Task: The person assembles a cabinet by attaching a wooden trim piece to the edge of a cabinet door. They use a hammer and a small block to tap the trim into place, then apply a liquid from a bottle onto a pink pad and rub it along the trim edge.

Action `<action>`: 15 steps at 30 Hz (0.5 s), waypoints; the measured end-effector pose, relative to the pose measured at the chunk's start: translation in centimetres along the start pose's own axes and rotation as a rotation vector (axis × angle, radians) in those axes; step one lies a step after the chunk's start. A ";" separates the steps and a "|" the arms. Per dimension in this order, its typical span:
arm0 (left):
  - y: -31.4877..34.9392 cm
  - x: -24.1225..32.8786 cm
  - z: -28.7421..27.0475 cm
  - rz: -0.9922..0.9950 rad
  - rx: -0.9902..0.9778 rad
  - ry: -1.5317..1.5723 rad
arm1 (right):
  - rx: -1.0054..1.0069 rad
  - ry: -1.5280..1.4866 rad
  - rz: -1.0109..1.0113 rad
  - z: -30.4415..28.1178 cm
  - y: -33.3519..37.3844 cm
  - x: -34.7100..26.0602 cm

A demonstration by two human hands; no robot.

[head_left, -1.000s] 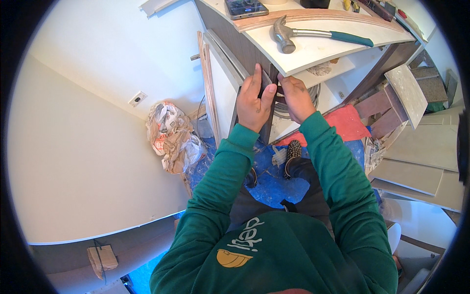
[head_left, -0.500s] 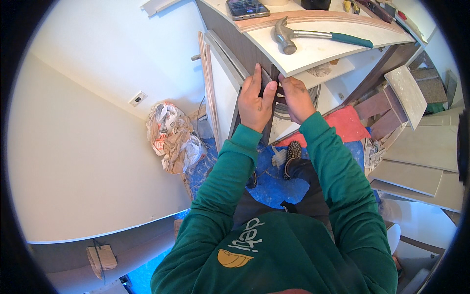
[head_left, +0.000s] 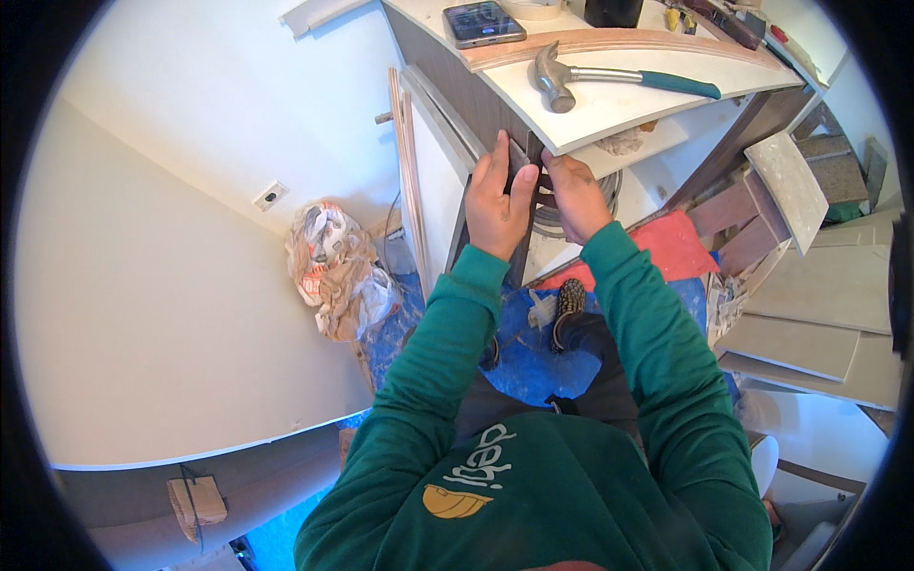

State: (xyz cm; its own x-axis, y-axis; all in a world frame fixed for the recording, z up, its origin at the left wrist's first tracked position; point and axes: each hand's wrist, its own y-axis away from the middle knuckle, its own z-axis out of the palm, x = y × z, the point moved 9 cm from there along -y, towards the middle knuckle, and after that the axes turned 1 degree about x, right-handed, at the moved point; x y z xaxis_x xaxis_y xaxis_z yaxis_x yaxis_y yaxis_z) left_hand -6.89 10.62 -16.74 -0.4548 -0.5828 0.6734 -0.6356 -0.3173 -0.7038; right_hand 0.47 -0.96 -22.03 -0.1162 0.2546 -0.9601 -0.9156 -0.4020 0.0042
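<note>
My left hand lies against the brown side panel of a cabinet, near its front corner. Its fingers are stretched out and the thumb stands apart. Close beside it, my right hand has its fingers curled around the edge of a dark brown strip just below the white top. The far ends of the right fingers are hidden behind the strip. On the white top rests a claw hammer with a green grip, its head toward my hands.
A phone and a curved wooden strip lie on the cabinet top. Coiled cable sits inside the cabinet. Panels lean left of my hands, beside crumpled bags. Blue sheeting and a red sheet cover parts of the floor.
Both hands keep almost the same place and grip. The cabinet and its surroundings sit slightly lower in the view.
</note>
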 end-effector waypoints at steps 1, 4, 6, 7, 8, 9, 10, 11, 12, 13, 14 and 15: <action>0.0 0.0 0.0 0.006 -0.007 -0.006 | -0.009 0.008 -0.004 0.0 -0.1 0.1; 0.3 0.3 0.0 0.020 -0.032 -0.023 | -0.009 0.001 -0.013 -0.2 -0.4 0.4; 0.4 0.9 -0.1 0.028 -0.048 -0.039 | -0.022 0.006 -0.035 -0.3 -0.5 0.4; 0.5 1.0 -0.1 0.040 -0.053 -0.040 | -0.039 0.020 -0.056 -0.5 -0.7 0.3; 0.6 1.2 -0.2 0.052 -0.057 -0.044 | -0.058 0.031 -0.076 -0.3 -0.7 0.0; 0.6 1.3 -0.2 0.065 -0.062 -0.047 | -0.051 0.040 -0.077 -0.3 -0.6 0.0; 0.5 1.4 -0.3 0.075 -0.065 -0.060 | -0.044 0.049 -0.077 -0.2 -0.5 -0.1; 0.4 1.4 -0.4 0.087 -0.069 -0.071 | -0.036 0.057 -0.079 -0.2 -0.4 -0.2; 0.3 1.4 -0.4 0.099 -0.072 -0.083 | -0.026 0.074 -0.073 -0.2 -0.4 -0.2; 0.3 1.4 -0.4 0.115 -0.061 -0.076 | -0.015 0.090 -0.067 -0.3 -0.5 -0.1; 0.2 1.3 -0.4 0.129 -0.049 -0.068 | -0.004 0.107 -0.059 -0.3 -0.5 0.0; 0.2 1.4 -0.4 0.143 -0.038 -0.060 | -0.011 0.075 -0.054 -0.2 -0.5 0.0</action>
State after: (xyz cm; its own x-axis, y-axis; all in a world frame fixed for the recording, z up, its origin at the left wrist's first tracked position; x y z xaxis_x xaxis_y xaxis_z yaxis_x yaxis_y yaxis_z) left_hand -7.86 10.04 -15.89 -0.5050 -0.6639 0.5515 -0.5908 -0.1999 -0.7817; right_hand 0.98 -0.96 -22.13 -0.0366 0.2095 -0.9771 -0.9154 -0.3993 -0.0513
